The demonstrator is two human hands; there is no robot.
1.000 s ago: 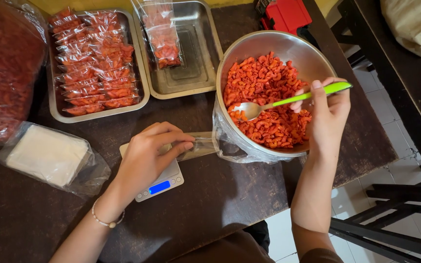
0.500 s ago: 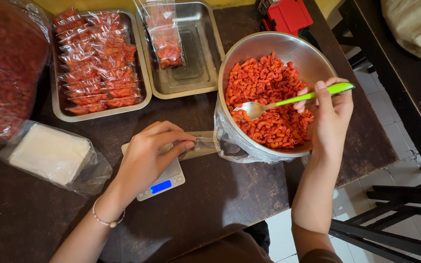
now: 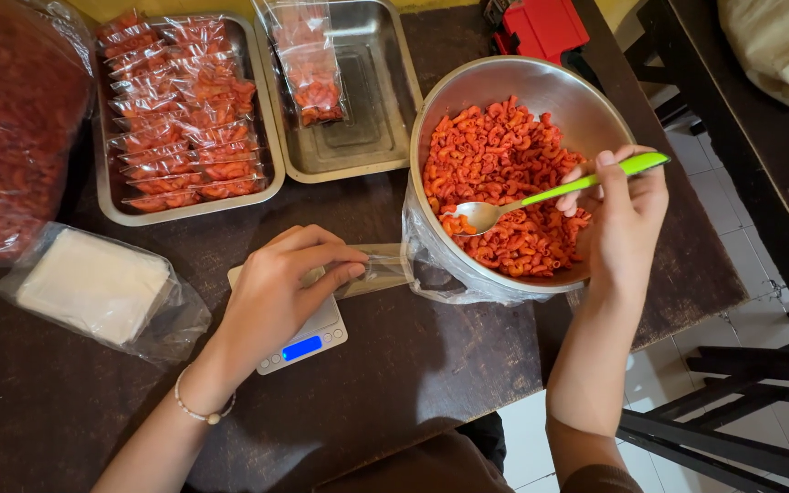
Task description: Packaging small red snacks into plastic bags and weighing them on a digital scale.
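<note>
Your right hand (image 3: 627, 215) is closed around the green handle of a spoon (image 3: 541, 196), its metal bowl resting in the red-orange macaroni snack (image 3: 504, 173) inside the steel bowl (image 3: 541, 87); your left hand (image 3: 280, 288) lies over the small digital scale (image 3: 308, 338), thumb and fingers pinched on a clear plastic pouch (image 3: 381, 267) whose mouth points at the bowl's near rim; the two hands are well apart, with the pouch and the bowl's wall between them. A loose clear bag (image 3: 440, 274) bunches against the bowl's side just beside the pouch; the scale's blue display shows below your palm.

Beyond your left hand sit two steel trays side by side on the dark table (image 3: 394, 383); the left tray (image 3: 107, 196) is packed with rows of filled, sealed pouches of the same red snack; the right tray (image 3: 385, 100) holds only a couple of filled pouches (image 3: 312, 68) at its far end. A large clear sack of red snack (image 3: 11, 128) fills the far left; below it lies a wrapped stack of flat white bags (image 3: 93, 288); a red tool (image 3: 541, 27) sits past the bowl.
</note>
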